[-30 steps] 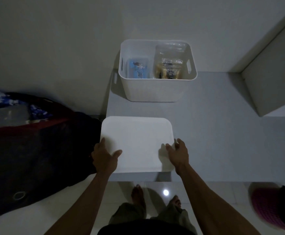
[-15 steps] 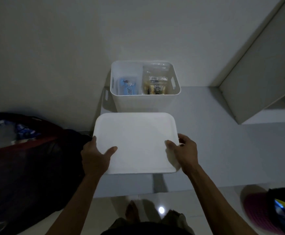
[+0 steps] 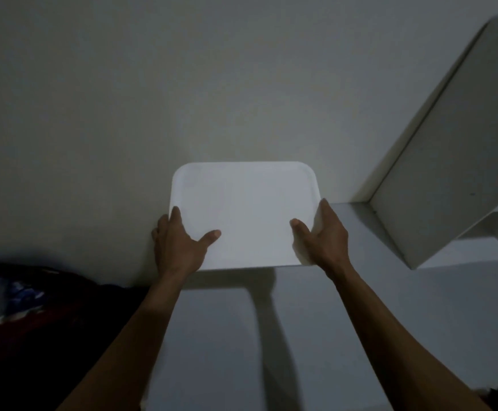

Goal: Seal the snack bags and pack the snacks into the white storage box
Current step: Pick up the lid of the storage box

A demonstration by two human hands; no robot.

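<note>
A white rectangular lid (image 3: 246, 212) with rounded corners fills the middle of the view, held flat over where the white storage box stands. The box and the snack bags inside it are hidden under the lid. My left hand (image 3: 178, 243) grips the lid's left edge, thumb lying on top. My right hand (image 3: 322, 235) grips the right edge, thumb on top and fingers wrapped around the side.
The grey shelf surface (image 3: 345, 336) runs below the lid and to the right. A white angled panel (image 3: 449, 161) stands at the right. The pale wall (image 3: 182, 84) lies directly behind. A dark bag with blue patterned cloth (image 3: 19, 295) sits at lower left.
Both hands have lifted the lid from the shelf's front and carried it forward over the box, which it now covers. The camera has tilted up; floor and feet are out of view.
</note>
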